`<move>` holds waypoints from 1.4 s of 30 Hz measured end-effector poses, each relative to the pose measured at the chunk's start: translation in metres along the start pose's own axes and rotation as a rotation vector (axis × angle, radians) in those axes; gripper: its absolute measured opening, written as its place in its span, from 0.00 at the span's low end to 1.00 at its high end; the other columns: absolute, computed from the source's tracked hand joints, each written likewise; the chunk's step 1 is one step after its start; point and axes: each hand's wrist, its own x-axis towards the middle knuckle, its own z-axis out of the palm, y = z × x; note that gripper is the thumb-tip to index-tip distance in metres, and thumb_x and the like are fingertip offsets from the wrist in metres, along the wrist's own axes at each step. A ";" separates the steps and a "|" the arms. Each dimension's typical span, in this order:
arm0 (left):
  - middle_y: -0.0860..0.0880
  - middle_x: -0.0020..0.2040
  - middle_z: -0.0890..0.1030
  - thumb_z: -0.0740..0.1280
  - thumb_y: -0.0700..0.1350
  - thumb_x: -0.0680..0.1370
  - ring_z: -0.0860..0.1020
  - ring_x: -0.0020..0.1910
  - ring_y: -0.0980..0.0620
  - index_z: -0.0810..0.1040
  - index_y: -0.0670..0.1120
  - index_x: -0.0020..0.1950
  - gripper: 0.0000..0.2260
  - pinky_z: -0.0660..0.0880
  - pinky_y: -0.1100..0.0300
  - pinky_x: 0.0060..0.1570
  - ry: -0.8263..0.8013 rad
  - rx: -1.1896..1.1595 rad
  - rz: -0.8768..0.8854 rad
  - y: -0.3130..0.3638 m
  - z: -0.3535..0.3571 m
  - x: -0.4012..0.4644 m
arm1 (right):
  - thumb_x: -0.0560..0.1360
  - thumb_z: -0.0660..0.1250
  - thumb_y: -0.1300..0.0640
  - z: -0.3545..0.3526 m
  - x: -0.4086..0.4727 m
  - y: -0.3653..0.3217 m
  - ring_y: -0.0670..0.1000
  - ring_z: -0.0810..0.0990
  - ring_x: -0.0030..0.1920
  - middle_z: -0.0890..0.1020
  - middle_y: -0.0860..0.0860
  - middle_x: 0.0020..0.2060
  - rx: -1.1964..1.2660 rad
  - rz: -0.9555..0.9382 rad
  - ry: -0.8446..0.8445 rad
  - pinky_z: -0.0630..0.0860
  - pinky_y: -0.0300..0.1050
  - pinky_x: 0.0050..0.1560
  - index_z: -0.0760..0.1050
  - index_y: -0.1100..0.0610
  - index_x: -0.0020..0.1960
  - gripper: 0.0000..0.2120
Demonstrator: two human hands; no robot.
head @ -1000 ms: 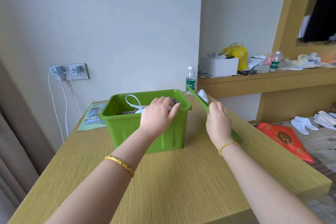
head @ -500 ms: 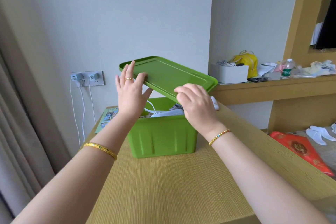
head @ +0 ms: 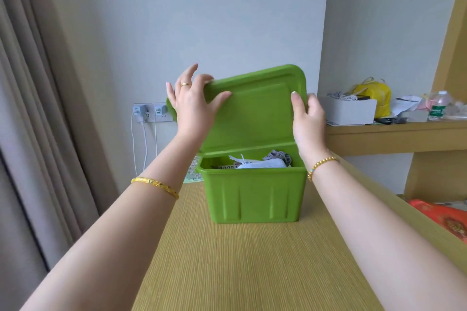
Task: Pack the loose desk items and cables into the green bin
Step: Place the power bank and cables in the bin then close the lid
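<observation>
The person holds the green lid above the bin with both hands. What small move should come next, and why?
Probably lower the lid flat onto the green bin and line up its edges. The left hand and right hand grip its two ends, it hangs tilted above the open rim, and the cables already lie inside.

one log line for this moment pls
stage: closing | green lid tilted above green bin | left hand, right hand hold lid | cables inside
</observation>
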 end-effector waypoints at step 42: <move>0.38 0.57 0.73 0.61 0.46 0.76 0.76 0.51 0.45 0.64 0.45 0.67 0.20 0.72 0.52 0.52 -0.477 -0.834 -1.150 -0.083 0.054 -0.104 | 0.75 0.61 0.58 -0.029 -0.010 0.114 0.58 0.74 0.62 0.74 0.58 0.64 0.103 0.879 -0.126 0.71 0.51 0.61 0.69 0.55 0.63 0.17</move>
